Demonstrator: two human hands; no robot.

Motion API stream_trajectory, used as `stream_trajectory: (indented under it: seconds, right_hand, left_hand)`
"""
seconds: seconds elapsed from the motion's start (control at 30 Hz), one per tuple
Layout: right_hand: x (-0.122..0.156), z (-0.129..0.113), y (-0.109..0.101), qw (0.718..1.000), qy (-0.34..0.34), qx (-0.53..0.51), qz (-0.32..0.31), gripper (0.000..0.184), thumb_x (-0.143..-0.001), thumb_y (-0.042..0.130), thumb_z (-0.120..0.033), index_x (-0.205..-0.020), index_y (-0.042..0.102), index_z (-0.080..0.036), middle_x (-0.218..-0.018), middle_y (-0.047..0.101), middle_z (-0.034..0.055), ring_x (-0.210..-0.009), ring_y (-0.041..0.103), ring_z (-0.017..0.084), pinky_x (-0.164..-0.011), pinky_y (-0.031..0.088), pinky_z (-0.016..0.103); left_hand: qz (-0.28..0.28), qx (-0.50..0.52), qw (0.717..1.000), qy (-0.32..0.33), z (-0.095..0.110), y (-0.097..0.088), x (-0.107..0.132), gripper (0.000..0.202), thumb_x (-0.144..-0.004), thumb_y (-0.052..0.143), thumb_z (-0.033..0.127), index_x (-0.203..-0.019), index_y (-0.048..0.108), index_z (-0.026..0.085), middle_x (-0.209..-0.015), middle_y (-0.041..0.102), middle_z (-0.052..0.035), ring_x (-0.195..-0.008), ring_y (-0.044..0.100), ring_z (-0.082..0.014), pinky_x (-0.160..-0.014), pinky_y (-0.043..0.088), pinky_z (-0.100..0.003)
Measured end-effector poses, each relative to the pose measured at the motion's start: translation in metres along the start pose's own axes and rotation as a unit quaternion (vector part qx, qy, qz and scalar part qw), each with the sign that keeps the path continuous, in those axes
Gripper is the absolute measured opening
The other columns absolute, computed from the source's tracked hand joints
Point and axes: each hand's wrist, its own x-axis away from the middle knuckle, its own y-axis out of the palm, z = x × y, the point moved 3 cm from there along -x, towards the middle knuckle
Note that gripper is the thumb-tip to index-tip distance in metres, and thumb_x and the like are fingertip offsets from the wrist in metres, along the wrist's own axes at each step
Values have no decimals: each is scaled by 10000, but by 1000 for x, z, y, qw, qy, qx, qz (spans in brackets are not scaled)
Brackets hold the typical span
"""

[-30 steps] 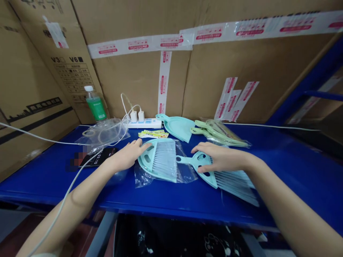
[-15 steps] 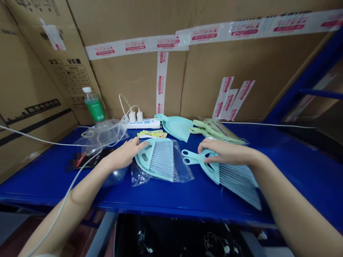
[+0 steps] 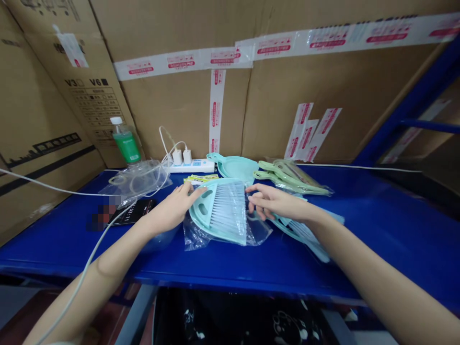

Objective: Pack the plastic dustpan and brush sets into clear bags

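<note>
My left hand grips the left edge of a light-blue brush and dustpan set, its thumb over the top near the cutouts. The brush lies nested on the pan, bristles to the right, with a clear plastic bag under and around it. At the bristles' right side is my right hand, fingers apart and slightly curled; whether they touch the bag is unclear. Beneath my right wrist lies a second light-blue brush and dustpan set, partly hidden by the hand and forearm.
Behind are a light-blue dustpan and bagged green brush sets. A white power strip with chargers, a green-labelled bottle, crumpled plastic and a phone lie left. A white cable crosses my left arm. Cardboard backs the blue table.
My right hand has let go of the right-hand brush set and moved left to the bagged one. With my left hand on it, the bagged set has shifted slightly right and lifted.
</note>
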Motion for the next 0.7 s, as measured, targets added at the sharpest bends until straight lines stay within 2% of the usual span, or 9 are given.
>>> stream_trajectory:
  seconds: [0.1, 0.17, 0.23, 0.33, 0.43, 0.5, 0.6, 0.7]
  right_hand:
    - [-3, 3, 1, 997, 29, -66, -7, 105, -875, 499, -273, -918, 498, -176, -696, 594, -8, -413, 430, 51, -333, 247, 179]
    - [-3, 4, 1, 993, 40, -114, -12, 89, -862, 532, -258, -840, 492, -182, -680, 569, -25, -410, 426, 39, -323, 227, 169]
    - [-3, 5, 2, 987, 42, -155, -21, 97, -838, 571, -243, -815, 495, -187, -626, 533, -43, -429, 451, 48, -325, 245, 159]
    - [-5, 7, 4, 980, 9, -199, -28, 131, -810, 604, -232, -922, 550, -189, -637, 563, -28, -505, 520, 86, -353, 326, 165]
    - [-9, 11, 2, 973, -31, -226, -24, 273, -788, 634, -224, -1055, 580, -195, -776, 647, 7, -603, 582, 110, -474, 465, 199]
    - [-10, 14, 0, 968, -41, -246, -15, 292, -791, 633, -220, -1079, 589, -201, -854, 678, 21, -677, 618, 123, -592, 522, 229]
    - [-11, 16, -6, 961, -49, -274, 3, 262, -801, 617, -225, -1062, 606, -208, -937, 698, 31, -775, 654, 148, -713, 546, 277]
    - [-11, 16, -9, 957, -58, -285, 19, 253, -786, 630, -226, -1037, 617, -203, -983, 704, 41, -846, 667, 177, -820, 538, 332]
  left_hand:
    - [-12, -34, 999, 5, 4, 0, -1, 574, -793, 311, 44, -1353, 372, 153, -997, 464, -104, -864, 490, -195, -793, 465, -379]
    - [-8, -41, 999, 5, 8, -2, -2, 590, -783, 304, 25, -1355, 362, 160, -1016, 464, -106, -875, 490, -192, -796, 466, -368]
    - [5, -38, 999, 12, 12, -5, -3, 593, -775, 303, 12, -1348, 365, 153, -1044, 465, -115, -909, 491, -199, -804, 467, -360]
    - [47, -41, 998, 30, 16, -8, -4, 593, -762, 310, -6, -1332, 375, 146, -1071, 467, -123, -943, 494, -209, -802, 476, -354]
    - [115, -64, 990, 45, 20, -9, -5, 568, -751, 340, -18, -1281, 418, 170, -1088, 467, -119, -971, 491, -220, -797, 488, -366]
    - [162, -74, 982, 57, 23, -11, -5, 515, -754, 395, -4, -1227, 459, 190, -1107, 472, -115, -1011, 478, -236, -813, 487, -393]
    - [208, -63, 970, 114, 33, -14, -4, 344, -800, 477, 60, -1111, 526, 200, -1075, 517, -95, -1001, 483, -231, -816, 483, -395]
    - [223, -45, 958, 176, 43, -18, -2, 235, -846, 483, 86, -1036, 557, 203, -985, 572, -60, -897, 511, -184, -773, 483, -331]
